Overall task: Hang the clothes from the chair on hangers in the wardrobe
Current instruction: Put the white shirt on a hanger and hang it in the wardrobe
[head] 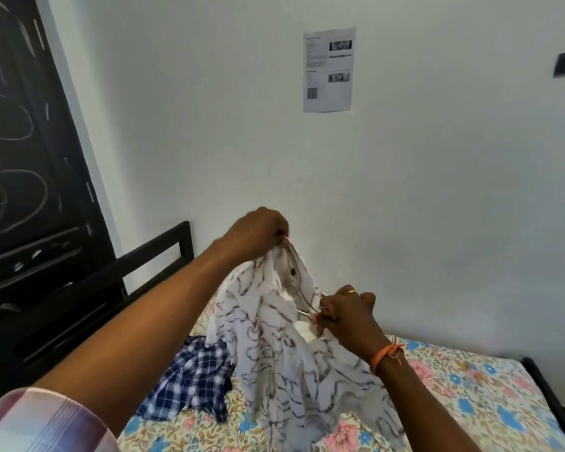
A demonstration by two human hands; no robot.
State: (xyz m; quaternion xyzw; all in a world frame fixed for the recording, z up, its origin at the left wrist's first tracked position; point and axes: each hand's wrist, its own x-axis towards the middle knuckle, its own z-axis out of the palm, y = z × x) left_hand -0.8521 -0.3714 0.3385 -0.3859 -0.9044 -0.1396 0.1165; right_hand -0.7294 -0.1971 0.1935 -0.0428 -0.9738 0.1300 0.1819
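Left hand (258,231) pinches the white patterned shirt (284,347) up at its 12 o'clock, right hand (343,313) grips hanger wire (307,309) and cloth, likely threading it; checked shirt (193,380) waits at 9 o'clock on the bed (463,393)

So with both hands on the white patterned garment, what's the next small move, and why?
Probably work the thin wire hanger further into the white patterned garment: the left hand pinches its top up, the right hand grips wire and cloth, and it still drapes onto the bed.
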